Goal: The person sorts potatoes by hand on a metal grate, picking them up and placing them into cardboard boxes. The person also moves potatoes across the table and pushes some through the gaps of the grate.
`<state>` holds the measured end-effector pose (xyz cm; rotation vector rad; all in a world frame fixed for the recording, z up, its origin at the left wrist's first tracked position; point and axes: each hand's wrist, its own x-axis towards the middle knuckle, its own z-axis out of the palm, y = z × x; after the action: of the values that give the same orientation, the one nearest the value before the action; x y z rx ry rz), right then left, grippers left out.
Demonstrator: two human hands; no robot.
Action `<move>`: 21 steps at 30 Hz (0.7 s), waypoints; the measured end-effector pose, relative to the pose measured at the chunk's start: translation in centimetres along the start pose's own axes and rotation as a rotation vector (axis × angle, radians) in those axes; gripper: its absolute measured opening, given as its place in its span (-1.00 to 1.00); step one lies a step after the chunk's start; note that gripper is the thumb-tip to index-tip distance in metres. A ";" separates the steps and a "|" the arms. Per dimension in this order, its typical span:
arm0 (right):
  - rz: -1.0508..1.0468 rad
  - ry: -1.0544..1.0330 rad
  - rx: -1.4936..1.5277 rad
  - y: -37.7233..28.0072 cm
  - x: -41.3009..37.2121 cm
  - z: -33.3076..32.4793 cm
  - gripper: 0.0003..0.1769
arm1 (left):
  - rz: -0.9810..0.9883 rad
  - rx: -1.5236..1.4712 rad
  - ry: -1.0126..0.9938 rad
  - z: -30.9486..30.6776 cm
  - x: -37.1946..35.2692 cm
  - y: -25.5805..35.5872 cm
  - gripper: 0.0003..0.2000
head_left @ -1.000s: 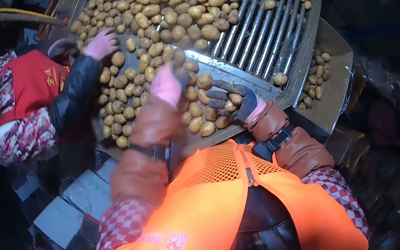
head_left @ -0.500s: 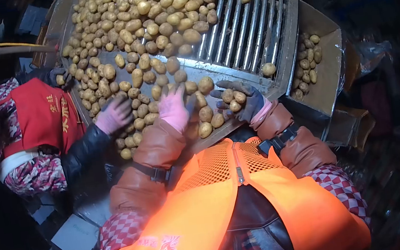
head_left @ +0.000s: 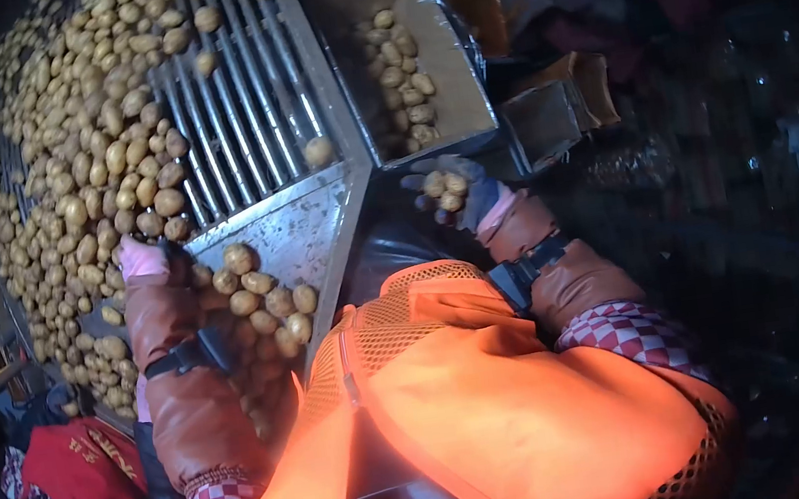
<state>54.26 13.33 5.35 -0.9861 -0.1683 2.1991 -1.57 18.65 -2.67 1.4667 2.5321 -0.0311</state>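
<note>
My right hand, in a dark and pink glove, cups several small potatoes palm-up, just below the near edge of a cardboard box. My left hand, in a matching glove, reaches in at the edge of the potato heap on the sorting table. Its fingers are mostly hidden, and I cannot see whether it grips a potato. To the right of my left forearm, several loose potatoes lie on the metal surface. More potatoes are inside the box.
Metal rollers run across the table, beside a bare metal plate. A co-worker in a red apron stands at the lower left. An open cardboard carton is right of the box.
My view has turned right. My right hand has carried the small potatoes from over the table toward the box. My left hand has shifted from the near potatoes to the heap beside the rollers.
</note>
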 end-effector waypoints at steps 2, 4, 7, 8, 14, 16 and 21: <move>-0.148 0.212 -0.050 -2.3 -2.6 -2.6 -0.49 | -0.072 0.113 -0.183 -3.7 -1.5 2.6 -0.28; -0.304 0.309 -0.069 -6.3 -5.8 -8.0 -0.50 | -0.084 0.096 -0.238 -3.3 -1.4 2.8 -0.34; -0.495 0.909 -0.206 -11.3 -7.0 -12.1 -0.56 | -0.108 0.104 -0.238 -2.0 -1.6 2.2 -0.40; -0.491 0.898 -0.210 -12.2 -6.3 -14.0 -0.56 | -0.107 0.078 -0.262 -0.8 -0.6 1.4 -0.39; -0.493 0.450 -0.161 -7.5 2.1 -2.0 -0.57 | -0.049 -0.108 -0.224 -1.1 -1.5 -0.1 -0.38; -0.279 -0.026 -0.318 -3.4 5.0 1.4 -0.44 | 0.012 -0.184 -0.017 -2.2 -4.1 0.9 -0.39; 0.159 -0.224 -0.234 5.2 8.6 10.5 -0.32 | 0.402 -0.727 -0.184 -7.1 -14.9 12.7 -0.32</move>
<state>40.10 16.81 5.51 -0.8991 -0.4742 2.4759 15.28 13.21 8.30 1.5074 1.7611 0.6985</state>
